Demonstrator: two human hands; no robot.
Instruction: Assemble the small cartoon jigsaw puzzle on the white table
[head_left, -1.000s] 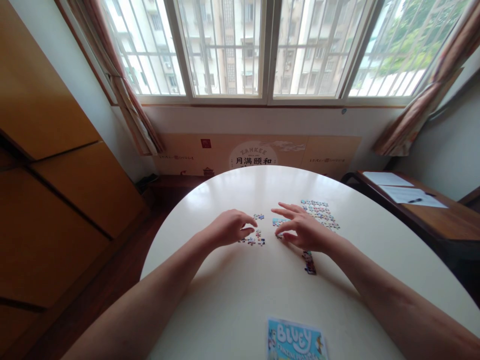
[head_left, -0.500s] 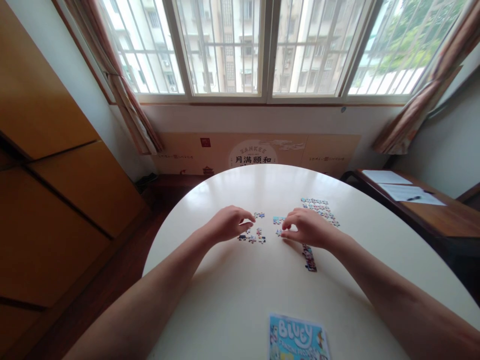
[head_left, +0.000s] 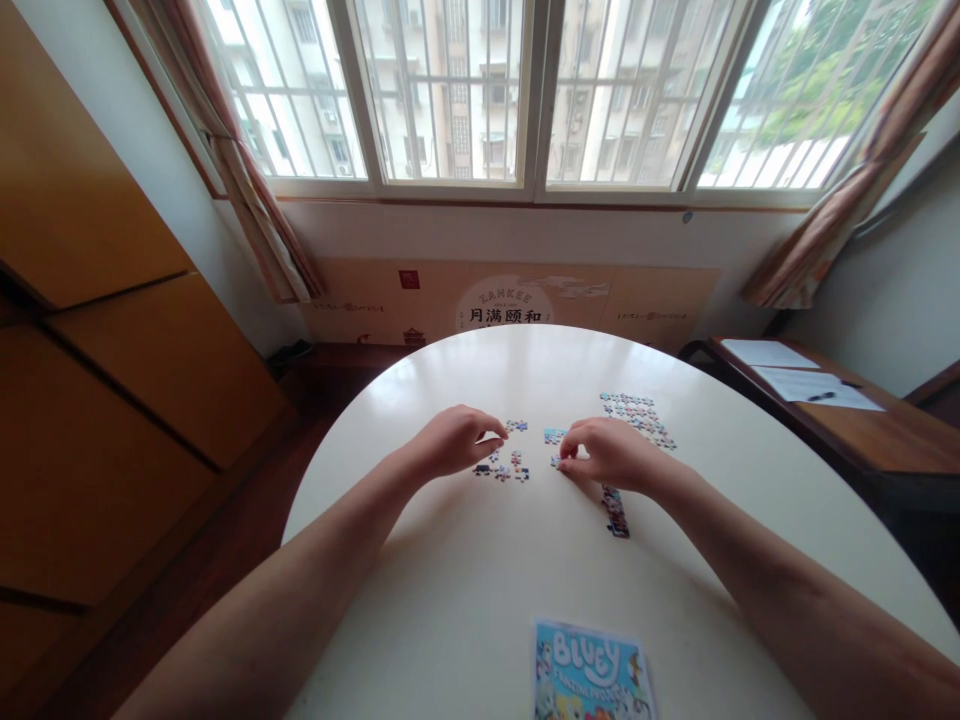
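Note:
Small jigsaw pieces lie on a round white table (head_left: 480,580). My left hand (head_left: 454,440) rests curled over a loose cluster of pieces (head_left: 504,466), fingertips pinched together near one of them. My right hand (head_left: 611,452) is closed in a pinch on a small piece (head_left: 556,460) at the table top, just below a pale blue piece (head_left: 553,436). A joined strip of pieces (head_left: 616,511) lies under my right wrist.
A larger spread of pieces (head_left: 637,418) lies to the right. A blue puzzle leaflet (head_left: 591,672) sits at the near edge. A wooden side table with papers and a pen (head_left: 806,384) stands at right. Wooden cabinets (head_left: 112,380) fill the left, and windows run behind.
My right hand went from spread fingers to a pinch on a piece and drew slightly toward me. My left hand stayed curled over its cluster.

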